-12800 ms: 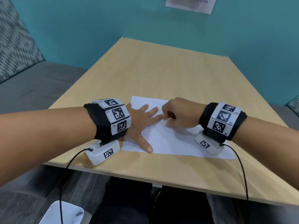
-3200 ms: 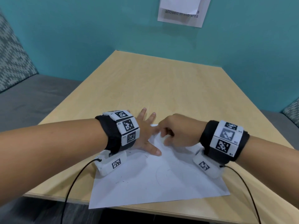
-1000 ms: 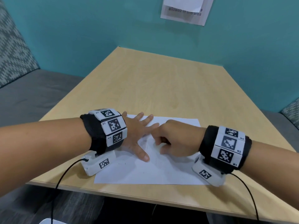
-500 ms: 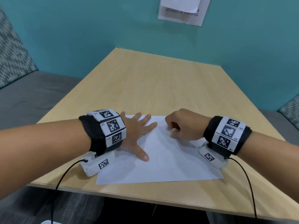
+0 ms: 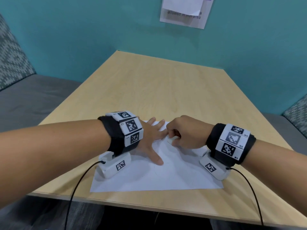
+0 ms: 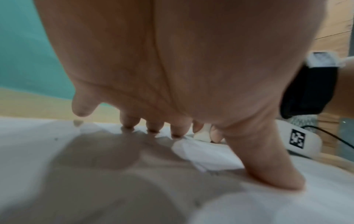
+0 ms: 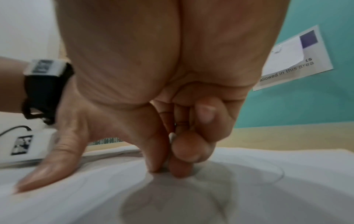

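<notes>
A white sheet of paper point(image 5: 174, 176) with faint pencil marks lies near the front edge of the wooden table point(image 5: 149, 90). My left hand point(image 5: 149, 140) lies flat on the sheet's left part with fingers spread, pressing it down; its thumb point(image 6: 268, 166) points toward me. My right hand point(image 5: 184, 133) is curled and pinches a small white eraser point(image 5: 172, 139) against the paper, right beside the left fingertips. The eraser point(image 6: 202, 134) shows past the left fingers in the left wrist view, and only as a sliver point(image 7: 171, 137) between thumb and finger in the right wrist view.
A printed notice point(image 5: 184, 12) hangs on the teal wall behind the table. A grey bench seat point(image 5: 33, 97) with a patterned cushion point(image 5: 11, 60) runs along the left. Black cables hang from both wrist cameras over the table's front edge.
My right hand with the eraser has slid left across the paper, from a gap half a second ago to beside my left fingertips. The left hand stays flat on the sheet.
</notes>
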A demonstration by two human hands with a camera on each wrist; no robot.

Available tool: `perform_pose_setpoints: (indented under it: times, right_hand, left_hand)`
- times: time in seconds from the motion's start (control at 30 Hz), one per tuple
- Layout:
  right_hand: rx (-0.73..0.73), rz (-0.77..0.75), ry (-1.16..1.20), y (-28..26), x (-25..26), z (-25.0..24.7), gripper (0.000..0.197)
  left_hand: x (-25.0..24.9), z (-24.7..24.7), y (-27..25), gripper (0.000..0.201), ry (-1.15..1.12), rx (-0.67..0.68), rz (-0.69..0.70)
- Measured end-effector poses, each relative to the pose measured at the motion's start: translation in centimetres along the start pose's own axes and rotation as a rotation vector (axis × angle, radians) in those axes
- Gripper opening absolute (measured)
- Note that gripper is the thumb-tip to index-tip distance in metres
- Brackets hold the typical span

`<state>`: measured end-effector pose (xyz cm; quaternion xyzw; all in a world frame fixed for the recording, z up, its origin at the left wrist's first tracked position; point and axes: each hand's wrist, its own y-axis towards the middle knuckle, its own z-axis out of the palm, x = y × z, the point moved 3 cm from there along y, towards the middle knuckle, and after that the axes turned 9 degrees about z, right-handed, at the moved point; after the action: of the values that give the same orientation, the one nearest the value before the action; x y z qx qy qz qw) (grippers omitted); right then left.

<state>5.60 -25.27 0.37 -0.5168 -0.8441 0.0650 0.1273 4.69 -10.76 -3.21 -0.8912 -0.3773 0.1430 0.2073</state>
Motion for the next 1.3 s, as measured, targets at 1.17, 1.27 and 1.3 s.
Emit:
perform_pose_setpoints:
  times: [1.17, 1.27, 1.3]
  right_hand:
    - [-0.024, -0.031, -0.020, 0.5, -0.5, -0.3, 0.006]
    - [0.000, -0.070, -0.011, 0.0, 0.2, 0.3, 0.004]
    - [0.045, -0.122, -0.002, -0.7, 1.1, 0.8, 0.008]
  left_hand:
    - [0.5, 0.4, 0.5, 0.114, 0.028, -0.016, 0.004]
    - [0.7, 0.6, 0.5, 0.112, 0.017, -0.039, 0.012]
    - [0.7, 0.6, 0.6, 0.109, 0.016, -0.039, 0.021]
